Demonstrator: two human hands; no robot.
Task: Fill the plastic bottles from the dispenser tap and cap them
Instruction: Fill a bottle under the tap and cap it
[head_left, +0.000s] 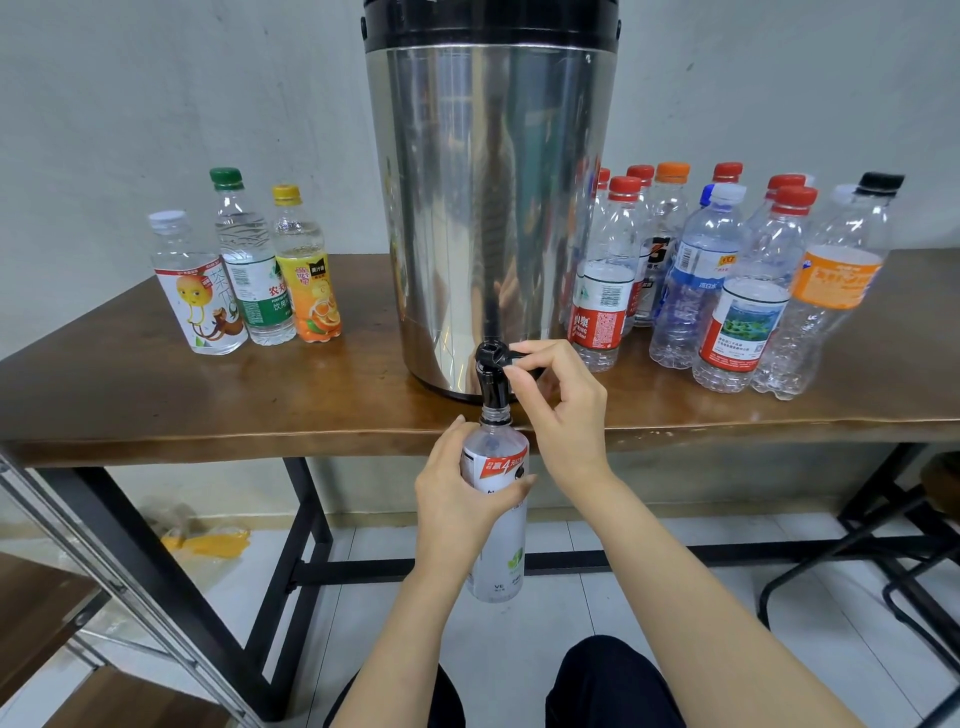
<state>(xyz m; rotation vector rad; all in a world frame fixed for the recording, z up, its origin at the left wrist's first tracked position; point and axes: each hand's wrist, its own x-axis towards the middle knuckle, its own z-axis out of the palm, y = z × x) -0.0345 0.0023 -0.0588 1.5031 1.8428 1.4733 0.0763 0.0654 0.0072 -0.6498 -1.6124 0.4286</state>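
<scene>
Below the front edge of the desk (208, 405), just under the tap (493, 371) of the steel dispenser (488, 208), the uncapped bottle (501, 545) hangs upright in the air, its open neck right at the spout. The left hand (454, 493) grips it round the shoulder and upper label, with the fingers curled behind and the thumb on the near side. The right hand (563, 410) pinches the tap's black lever between thumb and forefinger, the other fingers loosely curled.

The bottle is thin clear plastic, so it will likely dent under a hard squeeze, and with no cap on, that would push water out of the neck. It should be light now and grow heavier as it fills; the water level cannot be read. Nothing stands under it, so the left hand bears all the weight. The shoulder and label band look the stiffest place to hold, and any splash would make the sides slippery.

Free air lies below the bottle and toward the person; the desk's crossbar (415, 569) runs behind it. Left of the dispenser stand three capped bottles (249, 280), well apart from the tap, with a bare strip along the front edge that could take a filled bottle. A cluster of capped bottles (727, 291) crowds the right side, its nearest one near the right hand. They look empty and easily toppled.
</scene>
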